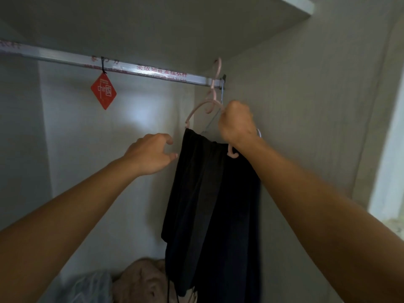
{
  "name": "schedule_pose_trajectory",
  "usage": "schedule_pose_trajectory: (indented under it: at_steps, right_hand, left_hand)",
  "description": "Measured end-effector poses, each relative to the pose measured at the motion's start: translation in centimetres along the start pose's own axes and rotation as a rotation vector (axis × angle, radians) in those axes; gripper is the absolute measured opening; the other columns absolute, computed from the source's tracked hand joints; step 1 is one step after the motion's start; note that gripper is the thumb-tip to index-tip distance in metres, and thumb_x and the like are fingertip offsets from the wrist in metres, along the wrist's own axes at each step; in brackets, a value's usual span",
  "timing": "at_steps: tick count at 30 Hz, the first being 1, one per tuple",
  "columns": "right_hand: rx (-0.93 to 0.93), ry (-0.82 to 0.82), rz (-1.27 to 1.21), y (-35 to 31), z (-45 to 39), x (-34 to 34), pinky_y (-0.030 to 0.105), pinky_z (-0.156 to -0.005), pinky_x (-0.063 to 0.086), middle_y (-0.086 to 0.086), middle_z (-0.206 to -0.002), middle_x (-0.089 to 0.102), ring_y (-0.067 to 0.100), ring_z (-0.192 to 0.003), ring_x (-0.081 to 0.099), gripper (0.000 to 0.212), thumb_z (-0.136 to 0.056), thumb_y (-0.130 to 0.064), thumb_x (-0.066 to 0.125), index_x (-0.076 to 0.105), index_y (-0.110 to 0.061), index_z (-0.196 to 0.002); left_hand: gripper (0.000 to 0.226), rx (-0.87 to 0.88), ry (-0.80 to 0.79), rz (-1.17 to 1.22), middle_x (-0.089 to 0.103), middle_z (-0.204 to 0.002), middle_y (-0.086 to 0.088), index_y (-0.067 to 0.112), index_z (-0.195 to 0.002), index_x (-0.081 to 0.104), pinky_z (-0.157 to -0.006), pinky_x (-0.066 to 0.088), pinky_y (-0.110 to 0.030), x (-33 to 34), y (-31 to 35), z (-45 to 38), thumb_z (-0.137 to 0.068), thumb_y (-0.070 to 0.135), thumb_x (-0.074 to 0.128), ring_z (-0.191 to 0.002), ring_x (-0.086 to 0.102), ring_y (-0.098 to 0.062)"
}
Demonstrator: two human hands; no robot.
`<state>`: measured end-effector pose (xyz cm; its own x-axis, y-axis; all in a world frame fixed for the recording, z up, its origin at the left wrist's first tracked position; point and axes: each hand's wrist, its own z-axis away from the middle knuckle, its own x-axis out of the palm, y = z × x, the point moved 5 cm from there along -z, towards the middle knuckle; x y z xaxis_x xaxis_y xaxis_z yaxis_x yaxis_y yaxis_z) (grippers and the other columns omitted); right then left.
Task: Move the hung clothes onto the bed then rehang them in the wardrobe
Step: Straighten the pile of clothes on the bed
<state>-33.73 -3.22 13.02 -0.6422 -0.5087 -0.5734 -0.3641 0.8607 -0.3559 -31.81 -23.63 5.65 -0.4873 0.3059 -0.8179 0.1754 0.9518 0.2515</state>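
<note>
- Fingers of our right hand (237, 123) clench the pink hanger (197, 110); our left hand (150, 153) hovers loosely curled, grasping nothing, just beside the cloth.
- Wardrobe (306, 106): its rail (153, 69) carries the hanger at the right end.
- Dark clothes (209, 204) hang there.
- Progress, as we judge it: whether this is removal or rehanging cannot be told.

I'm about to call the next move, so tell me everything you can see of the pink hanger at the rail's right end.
The pink hanger looks like thin plastic with a curved shoulder arm and a small upturned end hook. Its top hook sits over the metal rail at the far right, by the wardrobe's side wall. Dark clothes drape from it, hanging straight down. The right hand grips it near the neck; the left hand reaches toward the cloth's edge, with contact unclear. A thin wire hanger seems to hang behind it.
</note>
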Motion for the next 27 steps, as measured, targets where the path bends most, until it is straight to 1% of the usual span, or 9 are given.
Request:
schedule_pose_trajectory:
  at_steps: [4,8,11,15,19,21,23,25,27]
  right_hand:
    - [-0.025,-0.005,-0.031,1.1,1.1,-0.6,0.028,-0.045,0.026,0.003,-0.066,0.043,0.018,-0.061,0.044,0.038,-0.096,0.002,0.043,0.036,-0.01,-0.061]
    - [-0.075,-0.017,-0.034,3.0,3.3,-0.6,0.03,-0.052,0.034,0.012,-0.067,0.055,0.027,-0.064,0.055,0.039,-0.094,-0.002,0.048,0.037,-0.011,-0.057]
    - [-0.104,-0.047,-0.019,4.4,5.3,-0.8,0.03,-0.055,0.033,0.013,-0.065,0.055,0.025,-0.06,0.052,0.041,-0.094,-0.003,0.048,0.036,-0.011,-0.055]
    - [-0.129,-0.099,-0.033,5.8,8.1,-1.3,0.031,-0.057,0.036,0.011,-0.07,0.057,0.029,-0.066,0.056,0.034,-0.1,-0.017,0.048,0.048,-0.007,-0.068]
    - [-0.235,-0.075,0.03,6.6,11.3,-3.4,0.033,-0.054,0.03,0.002,-0.07,0.056,0.028,-0.065,0.054,0.03,-0.103,-0.031,0.045,0.058,-0.008,-0.088]
    - [-0.269,-0.051,0.047,7.3,13.0,-4.9,0.034,-0.055,0.029,-0.002,-0.068,0.054,0.025,-0.064,0.049,0.027,-0.103,-0.034,0.045,0.059,-0.012,-0.096]
    - [-0.316,-0.026,0.02,8.0,14.8,-6.6,0.033,-0.056,0.03,-0.004,-0.063,0.052,0.023,-0.06,0.047,0.024,-0.103,-0.034,0.046,0.06,-0.014,-0.1]
    - [-0.342,-0.002,-0.026,8.7,16.7,-8.4,0.033,-0.053,0.033,-0.007,-0.057,0.049,0.022,-0.053,0.048,0.022,-0.102,-0.03,0.048,0.061,-0.014,-0.098]
    - [-0.334,0.022,-0.044,9.6,18.5,-10.2,0.035,-0.051,0.038,-0.007,-0.054,0.048,0.023,-0.05,0.048,0.02,-0.102,-0.028,0.05,0.06,-0.012,-0.094]
  left_hand:
    - [0.056,-0.022,0.02,0.03,0.054,-0.14,-0.01,0.02,-0.143,0.045,-0.099,0.046,-0.04,0.1,0.5,0.5,-0.094,0.043,0.06,-0.121,0.055,-0.03]
    - [0.06,-0.017,0.011,0.052,0.051,-0.141,-0.015,0.017,-0.147,0.038,-0.094,0.043,-0.036,0.5,1.6,1.3,-0.096,0.039,0.058,-0.123,0.053,-0.032]
    - [0.061,-0.016,0.005,0.092,0.054,-0.134,-0.016,0.014,-0.148,0.032,-0.084,0.041,-0.032,0.9,2.7,2.1,-0.097,0.037,0.056,-0.118,0.054,-0.032]
    - [0.055,-0.025,-0.01,0.091,0.055,-0.129,-0.017,0.012,-0.146,0.029,-0.08,0.041,-0.033,1.5,3.8,3.3,-0.1,0.036,0.049,-0.114,0.054,-0.035]
    - [0.05,-0.027,-0.033,0.092,0.051,-0.133,-0.021,0.012,-0.15,0.022,-0.09,0.044,-0.04,2.0,4.6,5.0,-0.105,0.023,0.039,-0.114,0.053,-0.037]
    - [0.056,-0.016,-0.046,0.111,0.044,-0.142,-0.019,0.015,-0.154,0.012,-0.096,0.043,-0.041,2.2,4.9,5.9,-0.105,0.022,0.038,-0.119,0.051,-0.035]
    - [0.066,-0.013,-0.073,0.146,0.023,-0.159,-0.013,0.021,-0.156,-0.003,-0.109,0.035,-0.041,2.3,4.9,6.9,-0.105,0.025,0.039,-0.137,0.038,-0.032]
    - [0.069,0.014,-0.091,0.168,0.007,-0.164,-0.006,0.024,-0.156,-0.008,-0.118,0.024,-0.044,2.2,5.0,8.1,-0.105,0.028,0.039,-0.147,0.022,-0.029]
    - [0.064,0.069,-0.059,0.117,0.025,-0.158,-0.012,0.02,-0.157,0.002,-0.112,0.03,-0.045,2.0,5.3,9.4,-0.105,0.027,0.04,-0.14,0.032,-0.033]
